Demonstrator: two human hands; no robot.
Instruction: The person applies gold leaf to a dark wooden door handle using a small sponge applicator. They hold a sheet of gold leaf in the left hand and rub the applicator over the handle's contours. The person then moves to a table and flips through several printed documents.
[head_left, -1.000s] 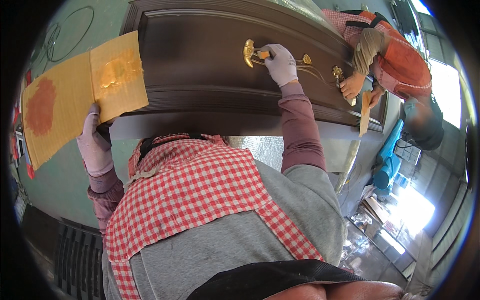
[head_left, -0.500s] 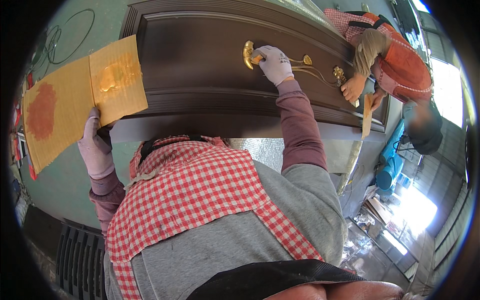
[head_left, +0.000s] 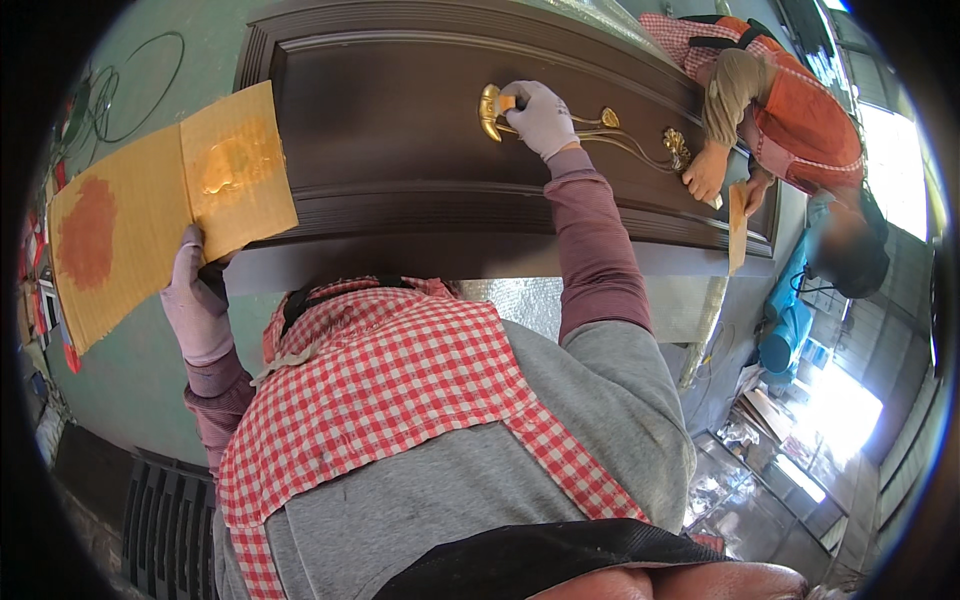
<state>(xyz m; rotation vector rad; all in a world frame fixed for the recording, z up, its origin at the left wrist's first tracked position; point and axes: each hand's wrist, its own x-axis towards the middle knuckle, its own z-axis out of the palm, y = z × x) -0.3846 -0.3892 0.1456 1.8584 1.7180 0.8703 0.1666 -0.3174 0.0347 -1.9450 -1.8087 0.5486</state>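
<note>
In my judgement, the likeliest mishap was gold straying off the curved, gold-coloured, hook-shaped relief (head_left: 489, 113): the pale-gloved right hand (head_left: 543, 122) was so near the smooth, dark brown panelled board (head_left: 385, 110) that a wrist slip could have marked it. The glossy, gold-orange smear (head_left: 228, 165) looked wet and might have run had the folded, tan corrugated cardboard sheet (head_left: 150, 215), held at one edge, tipped.

The right fingers were closed round a small, orange-tan block (head_left: 509, 102), mostly hidden; the relief lay at nine o'clock from their tips, touching or just beside, I could not tell which. The pale-gloved left hand (head_left: 198, 305) gripped the sheet's lower edge, thumb on top, other fingers largely hidden; the sheet extended toward eleven o'clock, with the smear at one o'clock from the thumb.
</note>
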